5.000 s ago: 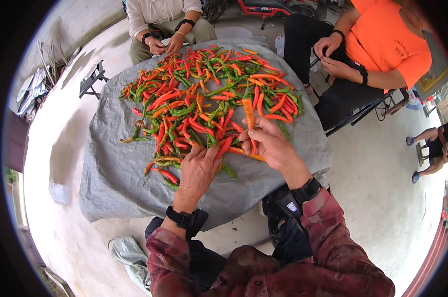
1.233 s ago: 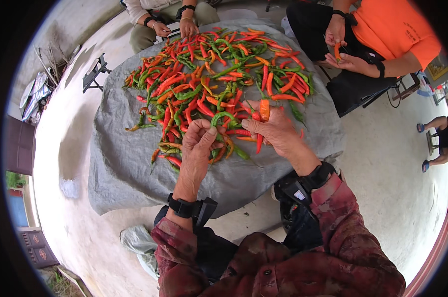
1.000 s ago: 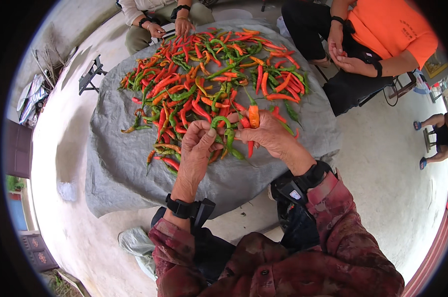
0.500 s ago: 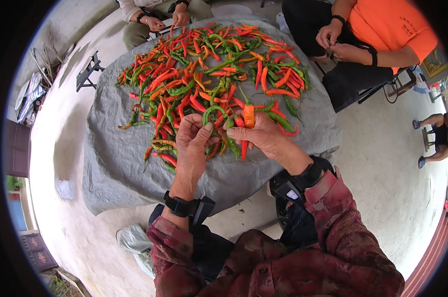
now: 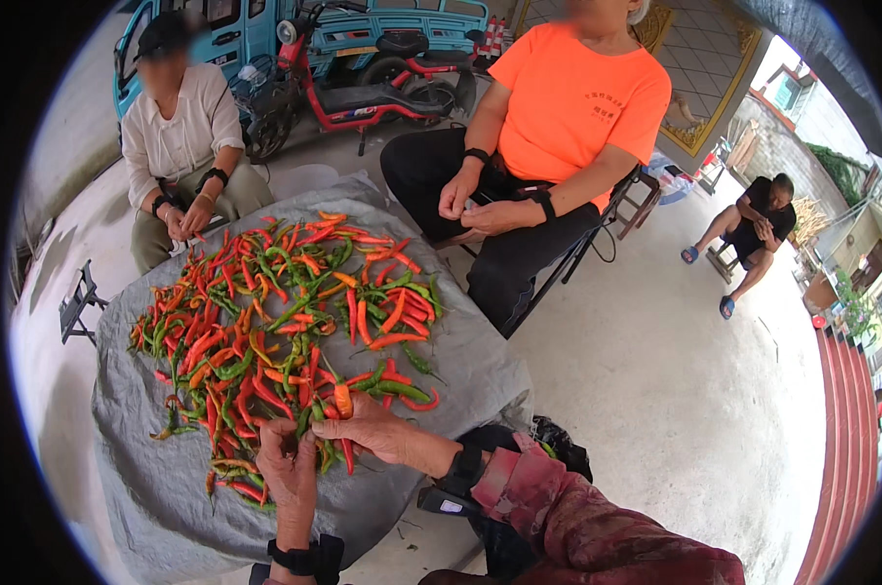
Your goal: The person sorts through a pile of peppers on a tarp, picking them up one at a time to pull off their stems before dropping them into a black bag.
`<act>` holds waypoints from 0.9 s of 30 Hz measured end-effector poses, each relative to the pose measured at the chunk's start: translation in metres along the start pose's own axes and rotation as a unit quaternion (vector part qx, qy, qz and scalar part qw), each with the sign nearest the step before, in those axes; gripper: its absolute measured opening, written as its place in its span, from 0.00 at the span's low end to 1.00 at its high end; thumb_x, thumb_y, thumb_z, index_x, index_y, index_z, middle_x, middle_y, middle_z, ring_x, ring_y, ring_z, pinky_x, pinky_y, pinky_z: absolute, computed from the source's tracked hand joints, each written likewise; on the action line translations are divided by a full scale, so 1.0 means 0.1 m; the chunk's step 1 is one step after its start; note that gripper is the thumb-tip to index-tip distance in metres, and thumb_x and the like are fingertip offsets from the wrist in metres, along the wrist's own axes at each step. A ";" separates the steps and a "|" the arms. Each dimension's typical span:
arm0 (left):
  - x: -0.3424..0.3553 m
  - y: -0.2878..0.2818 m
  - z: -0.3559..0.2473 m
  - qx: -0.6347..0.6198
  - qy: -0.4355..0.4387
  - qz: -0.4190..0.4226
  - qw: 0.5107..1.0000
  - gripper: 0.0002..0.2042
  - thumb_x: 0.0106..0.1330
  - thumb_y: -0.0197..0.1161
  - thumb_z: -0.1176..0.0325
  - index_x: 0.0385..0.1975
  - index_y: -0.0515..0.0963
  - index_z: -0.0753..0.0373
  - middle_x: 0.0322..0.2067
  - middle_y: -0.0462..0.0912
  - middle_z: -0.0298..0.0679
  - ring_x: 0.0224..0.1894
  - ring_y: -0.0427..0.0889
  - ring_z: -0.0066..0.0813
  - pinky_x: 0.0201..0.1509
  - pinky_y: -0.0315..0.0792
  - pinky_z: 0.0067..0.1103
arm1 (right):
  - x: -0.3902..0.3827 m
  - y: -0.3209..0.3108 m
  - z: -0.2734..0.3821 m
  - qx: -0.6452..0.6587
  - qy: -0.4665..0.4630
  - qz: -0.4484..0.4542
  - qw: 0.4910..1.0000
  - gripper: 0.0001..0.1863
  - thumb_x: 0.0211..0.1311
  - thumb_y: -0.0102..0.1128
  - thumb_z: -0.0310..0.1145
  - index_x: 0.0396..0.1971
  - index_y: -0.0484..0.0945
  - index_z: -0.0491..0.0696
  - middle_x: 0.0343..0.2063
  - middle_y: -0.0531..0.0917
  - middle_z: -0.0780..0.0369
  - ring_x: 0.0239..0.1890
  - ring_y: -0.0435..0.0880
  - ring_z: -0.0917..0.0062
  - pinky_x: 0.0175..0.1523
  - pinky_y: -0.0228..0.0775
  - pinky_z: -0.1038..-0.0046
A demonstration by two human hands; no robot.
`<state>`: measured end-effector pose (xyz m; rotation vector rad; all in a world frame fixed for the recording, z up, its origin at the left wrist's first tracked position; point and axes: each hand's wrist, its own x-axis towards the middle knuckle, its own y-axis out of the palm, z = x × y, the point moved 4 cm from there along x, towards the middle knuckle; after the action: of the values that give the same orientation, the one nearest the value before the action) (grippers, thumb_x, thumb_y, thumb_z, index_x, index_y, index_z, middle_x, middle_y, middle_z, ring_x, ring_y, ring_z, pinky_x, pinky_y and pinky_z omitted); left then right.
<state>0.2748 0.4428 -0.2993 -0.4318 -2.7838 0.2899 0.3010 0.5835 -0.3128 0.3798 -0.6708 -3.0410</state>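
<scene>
A pile of red, orange and green chili peppers (image 5: 228,341) lies spread over a grey cloth (image 5: 158,487). My right hand (image 5: 372,429) is closed at the pile's near edge, holding several chili peppers. Among these an orange chili pepper (image 5: 342,400) points its green stem upward, and a red chili pepper (image 5: 348,456) shows below the fingers. Just left of it, my left hand (image 5: 287,463) is pinched, thumb against fingers, near a green chili pepper between the two hands. What sits in that pinch is too small to make out.
Across the cloth sits a person in a white shirt (image 5: 182,127); a person in an orange shirt (image 5: 582,97) sits to the right, hands together. Behind stand a red scooter (image 5: 348,102) and a blue vehicle. A small black stool (image 5: 80,302) is at left; red steps (image 5: 841,448) are far right.
My view has swung up and to the right, so the cloth and both hands sit lower left and more of the yard shows. Both hands stay close together over the chili peppers.
</scene>
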 end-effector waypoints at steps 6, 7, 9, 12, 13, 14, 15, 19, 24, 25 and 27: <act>0.07 0.24 -0.12 0.099 0.089 0.007 0.991 0.09 0.55 0.60 0.78 0.34 0.68 0.66 0.25 0.70 0.35 0.24 0.68 0.21 0.28 0.63 0.18 | -0.01 -0.25 0.03 -0.023 -0.018 -0.056 0.998 0.14 0.51 0.65 0.42 0.28 0.73 0.48 0.17 0.72 0.71 0.15 0.67 0.90 0.17 0.55 0.85; 0.06 0.24 -0.12 0.118 0.101 0.009 0.988 0.09 0.55 0.60 0.78 0.34 0.68 0.66 0.25 0.70 0.37 0.24 0.68 0.23 0.28 0.64 0.19 | -0.01 -0.25 0.03 -0.030 -0.028 -0.055 0.998 0.14 0.51 0.65 0.42 0.28 0.73 0.48 0.17 0.72 0.71 0.15 0.66 0.90 0.16 0.55 0.85; 0.06 0.25 -0.11 0.122 0.119 0.007 0.985 0.10 0.55 0.59 0.79 0.35 0.68 0.66 0.26 0.71 0.38 0.24 0.69 0.24 0.29 0.65 0.19 | 0.03 -0.27 -0.01 -0.016 -0.034 -0.060 0.998 0.14 0.50 0.65 0.42 0.28 0.73 0.48 0.17 0.72 0.71 0.15 0.67 0.90 0.16 0.55 0.84; 0.07 0.27 -0.10 0.096 0.108 0.013 0.989 0.09 0.55 0.57 0.81 0.35 0.68 0.66 0.28 0.71 0.39 0.25 0.70 0.26 0.31 0.66 0.19 | 0.11 -0.33 -0.12 -0.028 -0.041 -0.055 0.997 0.15 0.50 0.66 0.42 0.29 0.73 0.49 0.18 0.72 0.71 0.16 0.67 0.89 0.16 0.55 0.84; 0.06 0.27 -0.12 0.093 0.104 0.018 0.990 0.10 0.54 0.56 0.82 0.35 0.68 0.66 0.29 0.71 0.42 0.27 0.72 0.32 0.31 0.67 0.22 | 0.12 -0.33 -0.16 -0.013 -0.057 -0.061 0.996 0.15 0.49 0.66 0.42 0.29 0.73 0.49 0.18 0.73 0.71 0.16 0.67 0.89 0.16 0.55 0.84; 0.06 0.27 -0.12 0.092 0.100 0.023 0.991 0.10 0.53 0.56 0.82 0.35 0.67 0.66 0.30 0.71 0.45 0.29 0.74 0.38 0.32 0.68 0.25 | 0.13 -0.32 -0.13 0.002 -0.072 -0.067 0.995 0.15 0.49 0.66 0.42 0.29 0.74 0.49 0.18 0.73 0.71 0.16 0.67 0.89 0.16 0.55 0.84; 0.06 0.28 -0.13 0.091 0.102 0.023 0.990 0.10 0.53 0.56 0.82 0.35 0.67 0.66 0.30 0.71 0.45 0.29 0.74 0.38 0.32 0.68 0.25 | 0.13 -0.32 -0.10 0.001 -0.073 -0.067 0.995 0.15 0.49 0.66 0.42 0.29 0.74 0.49 0.18 0.73 0.71 0.16 0.67 0.89 0.16 0.55 0.84; 0.06 0.30 -0.14 0.091 0.109 0.031 0.989 0.09 0.56 0.55 0.80 0.36 0.68 0.67 0.31 0.71 0.45 0.28 0.73 0.35 0.30 0.67 0.23 | 0.06 -0.29 -0.07 -0.024 -0.016 -0.051 0.998 0.15 0.48 0.67 0.41 0.30 0.74 0.48 0.18 0.73 0.71 0.15 0.66 0.89 0.16 0.54 0.84; 0.06 0.32 -0.13 0.071 0.099 0.031 0.992 0.09 0.56 0.57 0.79 0.36 0.68 0.67 0.29 0.71 0.44 0.25 0.72 0.30 0.29 0.66 0.21 | 0.01 -0.22 0.02 0.058 -0.057 -0.023 0.996 0.20 0.47 0.69 0.40 0.36 0.73 0.44 0.25 0.76 0.69 0.28 0.73 0.87 0.31 0.65 0.82; 0.05 0.32 -0.13 0.071 0.097 0.033 0.992 0.09 0.56 0.57 0.79 0.36 0.68 0.67 0.29 0.71 0.44 0.25 0.72 0.30 0.29 0.66 0.21 | -0.01 -0.21 0.04 0.060 -0.056 -0.023 0.996 0.20 0.47 0.69 0.40 0.36 0.73 0.44 0.25 0.76 0.69 0.28 0.73 0.87 0.31 0.65 0.82; 0.05 0.32 -0.14 0.056 0.079 0.032 0.995 0.10 0.56 0.58 0.79 0.36 0.68 0.67 0.27 0.71 0.43 0.23 0.71 0.29 0.28 0.65 0.20 | -0.07 -0.16 0.14 0.092 -0.027 -0.007 0.995 0.22 0.46 0.70 0.38 0.38 0.73 0.42 0.30 0.77 0.67 0.34 0.73 0.85 0.38 0.66 0.80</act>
<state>0.2832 0.4762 -0.2924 -0.4957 -2.5883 0.4051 0.3052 0.6038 -0.3058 0.3069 -0.9584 -3.0209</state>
